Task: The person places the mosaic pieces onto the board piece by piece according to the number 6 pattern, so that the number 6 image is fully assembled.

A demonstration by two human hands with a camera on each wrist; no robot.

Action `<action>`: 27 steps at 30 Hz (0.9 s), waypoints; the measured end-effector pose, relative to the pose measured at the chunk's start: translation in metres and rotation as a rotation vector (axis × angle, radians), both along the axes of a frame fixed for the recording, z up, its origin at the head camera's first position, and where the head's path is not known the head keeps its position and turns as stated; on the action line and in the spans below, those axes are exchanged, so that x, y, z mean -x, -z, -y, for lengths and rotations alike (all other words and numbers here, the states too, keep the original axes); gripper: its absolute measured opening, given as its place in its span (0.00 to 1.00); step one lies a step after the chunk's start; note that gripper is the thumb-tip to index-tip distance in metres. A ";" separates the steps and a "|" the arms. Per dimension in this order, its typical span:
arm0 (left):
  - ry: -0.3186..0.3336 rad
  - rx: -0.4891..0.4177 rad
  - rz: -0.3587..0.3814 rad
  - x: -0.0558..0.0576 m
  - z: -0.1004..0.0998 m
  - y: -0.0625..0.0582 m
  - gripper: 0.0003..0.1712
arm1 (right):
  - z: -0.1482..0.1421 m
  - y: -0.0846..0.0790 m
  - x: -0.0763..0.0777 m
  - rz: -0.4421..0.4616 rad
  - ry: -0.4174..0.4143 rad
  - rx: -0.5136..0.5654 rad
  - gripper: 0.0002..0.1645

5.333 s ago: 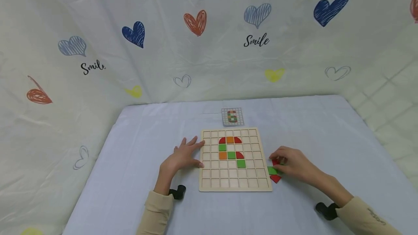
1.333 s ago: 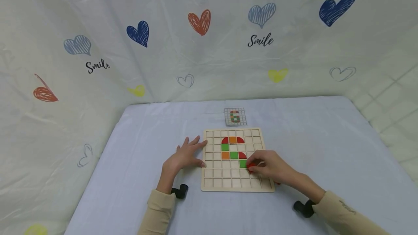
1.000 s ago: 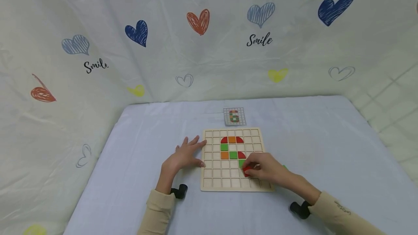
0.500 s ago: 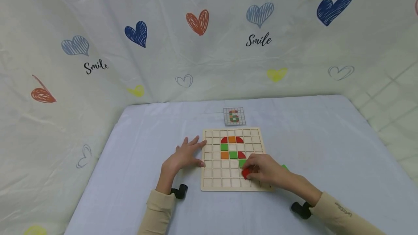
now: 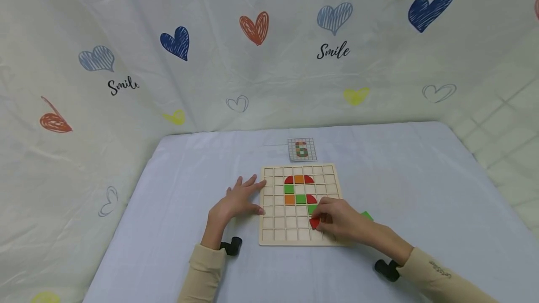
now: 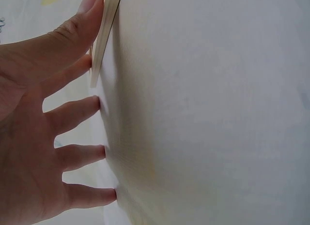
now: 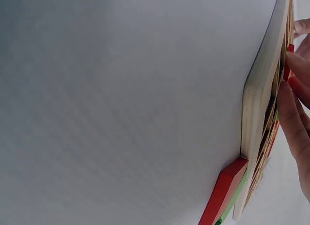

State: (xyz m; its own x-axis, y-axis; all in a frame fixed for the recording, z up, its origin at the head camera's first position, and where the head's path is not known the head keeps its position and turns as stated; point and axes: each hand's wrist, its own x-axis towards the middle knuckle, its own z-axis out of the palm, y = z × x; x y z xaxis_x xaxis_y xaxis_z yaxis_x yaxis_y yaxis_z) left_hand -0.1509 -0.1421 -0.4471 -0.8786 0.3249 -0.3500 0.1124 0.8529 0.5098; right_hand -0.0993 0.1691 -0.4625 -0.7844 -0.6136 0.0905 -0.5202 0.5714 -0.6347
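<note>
A wooden grid board [image 5: 273, 235] lies on the table. My left hand [image 5: 236, 202] has its fingers spread, thumb and index fingertip at the board's left edge; in the left wrist view the other fingertips rest on the cloth. Between thumb and fingers my right hand [image 5: 341, 217] pinches a red quarter-round tile [image 5: 314, 223] over the grid, just below a green square tile [image 5: 312, 209]. Farther up the grid sit red quarter-rounds, orange squares [image 5: 299, 179] and green squares in a curved figure. My right hand covers part of the board's lower right.
Behind the board lies a small card [image 5: 302, 149] printed with a gridded, coloured figure. A loose green tile [image 5: 367, 215] shows beyond my right wrist. In the right wrist view a red tile [image 7: 225, 186] lies against the board's edge. A printed white curtain [image 5: 286, 83] hangs behind the table.
My right hand has moved left from the loose tiles onto the board with a red tile. Over the last second it has turned the tile slightly there. The left hand has stayed at the edge.
</note>
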 end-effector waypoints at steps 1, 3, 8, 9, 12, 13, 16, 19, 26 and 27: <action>0.002 -0.001 -0.001 0.000 0.000 0.000 0.51 | 0.001 0.000 0.000 -0.010 0.003 -0.007 0.10; 0.004 -0.004 0.000 0.000 0.000 -0.001 0.51 | 0.001 0.001 -0.001 -0.026 0.010 -0.016 0.10; 0.001 -0.006 0.003 0.000 0.000 -0.001 0.51 | 0.002 0.002 -0.001 -0.046 0.011 -0.027 0.10; 0.000 -0.007 0.004 0.000 0.001 0.000 0.51 | 0.002 0.002 -0.001 -0.047 0.010 -0.027 0.10; -0.002 -0.008 0.001 0.000 0.001 0.000 0.51 | 0.002 0.002 0.000 -0.048 0.001 -0.020 0.10; -0.001 -0.007 0.000 0.000 0.001 0.000 0.51 | 0.002 0.002 0.000 -0.049 -0.002 -0.016 0.10; 0.000 -0.006 -0.002 0.000 0.001 0.001 0.51 | 0.002 0.002 0.000 -0.055 -0.014 -0.005 0.09; 0.002 -0.002 -0.005 0.000 0.001 0.001 0.51 | 0.003 0.002 0.000 -0.064 -0.024 0.004 0.09; 0.005 0.004 -0.008 0.001 0.001 0.001 0.51 | 0.005 0.002 -0.001 -0.084 -0.029 0.012 0.10; 0.004 0.004 -0.006 0.001 0.001 0.001 0.51 | 0.005 0.002 -0.002 -0.088 -0.030 0.014 0.10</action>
